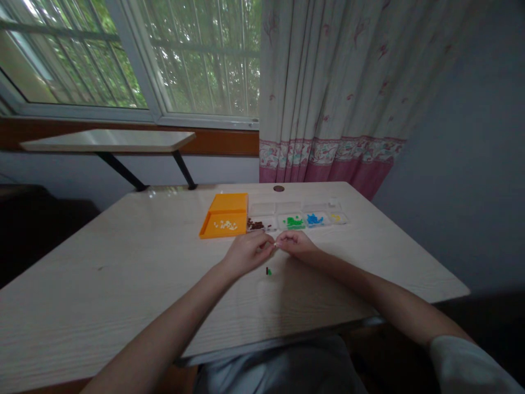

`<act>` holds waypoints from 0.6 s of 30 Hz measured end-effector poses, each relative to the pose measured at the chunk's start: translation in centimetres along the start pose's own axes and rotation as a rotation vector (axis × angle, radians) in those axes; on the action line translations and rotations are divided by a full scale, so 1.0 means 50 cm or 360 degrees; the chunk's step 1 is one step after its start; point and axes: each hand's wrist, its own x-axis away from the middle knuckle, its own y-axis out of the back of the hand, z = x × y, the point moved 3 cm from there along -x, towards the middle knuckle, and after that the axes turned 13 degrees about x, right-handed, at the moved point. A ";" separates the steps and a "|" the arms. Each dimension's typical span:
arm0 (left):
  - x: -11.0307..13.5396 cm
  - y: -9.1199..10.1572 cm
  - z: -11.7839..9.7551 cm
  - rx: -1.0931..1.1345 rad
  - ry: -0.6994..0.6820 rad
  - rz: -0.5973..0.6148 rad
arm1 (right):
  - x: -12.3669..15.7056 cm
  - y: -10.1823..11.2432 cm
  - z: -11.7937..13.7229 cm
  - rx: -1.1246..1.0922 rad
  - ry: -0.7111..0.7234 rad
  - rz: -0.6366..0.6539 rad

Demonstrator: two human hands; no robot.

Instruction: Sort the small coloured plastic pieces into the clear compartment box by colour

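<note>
My left hand (248,253) and my right hand (296,243) meet over the middle of the pale wooden table (123,273), fingertips pinched together on something too small to make out. A few tiny beads, green and dark (268,271), hang or lie just below the hands. Behind the hands stands a clear compartment box (299,214) with dark brown, green, blue and yellow beads in separate cells. An orange tray (225,215) with small white beads sits to its left.
A narrow shelf on black brackets (110,140) runs under the window at the back left. A patterned curtain (328,109) hangs at the back right. A small round brown cap (279,188) marks the table's far edge.
</note>
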 end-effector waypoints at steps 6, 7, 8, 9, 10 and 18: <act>0.001 0.000 -0.002 0.0023 -0.0036 0.0003 | -0.004 0.001 -0.008 0.0041 0.0031 -0.0020; 0.001 0.002 -0.001 0.0033 -0.0028 -0.0001 | -0.003 0.001 -0.009 0.0055 0.0031 -0.0027; 0.001 0.004 0.002 0.0042 -0.0019 -0.0009 | -0.002 0.001 -0.010 0.0075 0.0023 -0.0026; 0.001 0.007 0.005 0.0048 -0.0011 -0.0020 | 0.001 0.000 -0.010 0.0107 0.0009 -0.0011; 0.001 0.011 0.008 0.0049 -0.0002 -0.0044 | 0.005 -0.002 -0.008 0.0159 -0.0003 0.0020; -0.003 0.061 0.019 -0.0027 0.0097 -0.0384 | 0.049 -0.028 0.044 0.1140 0.0476 0.0241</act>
